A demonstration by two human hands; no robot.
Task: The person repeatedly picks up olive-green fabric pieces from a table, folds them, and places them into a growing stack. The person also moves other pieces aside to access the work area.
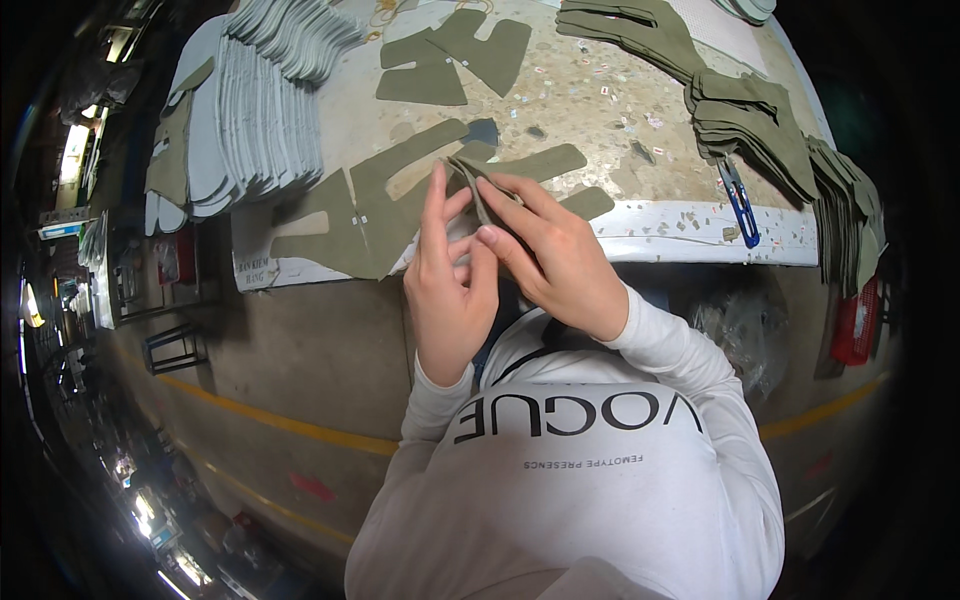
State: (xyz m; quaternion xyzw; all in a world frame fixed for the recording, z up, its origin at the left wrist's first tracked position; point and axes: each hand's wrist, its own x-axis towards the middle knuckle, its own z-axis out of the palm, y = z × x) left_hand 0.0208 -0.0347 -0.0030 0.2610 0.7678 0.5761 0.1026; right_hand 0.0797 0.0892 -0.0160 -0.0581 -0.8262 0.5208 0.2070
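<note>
Both of my hands are raised at the table's front edge, working on one olive-green cut fabric piece (480, 207) that is folded up between them. My left hand (447, 275) has its fingers pointing up along the left side of the fold, thumb bent inward. From the right, my right hand (560, 250) pinches the cloth between thumb and fingers. The fingers hide part of the piece. Beneath and beyond the hands, other olive fabric pieces (345, 222) lie flat on the table, small white tags on them.
Light blue-grey pieces (262, 130) are stacked high at the left. Olive piles (750, 130) lie at the right, with some pieces (848, 205) draped over the edge. Blue thread snips (739, 203) rest near the front edge. Below hangs a red basket (855, 325). A stool (172, 348) stands left.
</note>
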